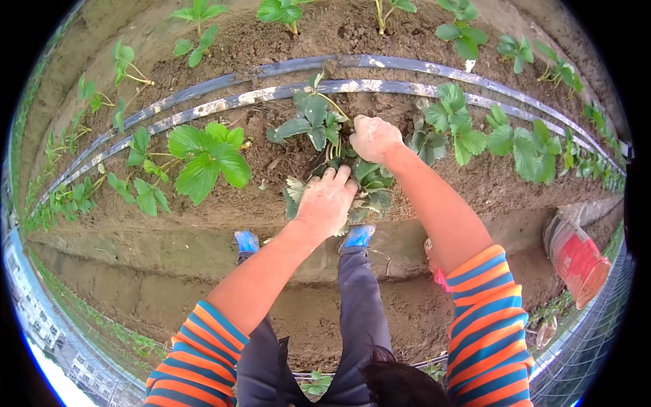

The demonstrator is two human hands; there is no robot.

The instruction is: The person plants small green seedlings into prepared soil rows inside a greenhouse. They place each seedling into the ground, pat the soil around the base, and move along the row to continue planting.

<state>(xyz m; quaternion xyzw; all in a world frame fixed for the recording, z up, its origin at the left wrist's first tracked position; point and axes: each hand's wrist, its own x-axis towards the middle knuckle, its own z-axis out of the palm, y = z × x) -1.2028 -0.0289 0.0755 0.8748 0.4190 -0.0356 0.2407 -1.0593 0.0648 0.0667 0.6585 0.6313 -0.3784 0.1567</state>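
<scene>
A strawberry plant (pixel 310 119) with dark green, partly drooping leaves grows from the soil in front of me. My left hand (pixel 328 198) rests low on it, knuckles up, its fingertips among the stems and lower leaves near the base. Curled close to the right side of the same plant is my right hand (pixel 375 138). A yellowish stem (pixel 334 103) runs up to its knuckles. The fingertips of both hands are hidden, so whether either grips a stem or leaf cannot be seen. Some pale, dusty leaves lie beside my left hand.
Two flat, dirt-covered drip hoses (pixel 371 85) run along the raised soil bed past the plant. Bright green strawberry plants (pixel 206 157) stand to either side. My blue-covered feet (pixel 358 235) are in the furrow. A tipped red bucket (pixel 580 259) is at the right.
</scene>
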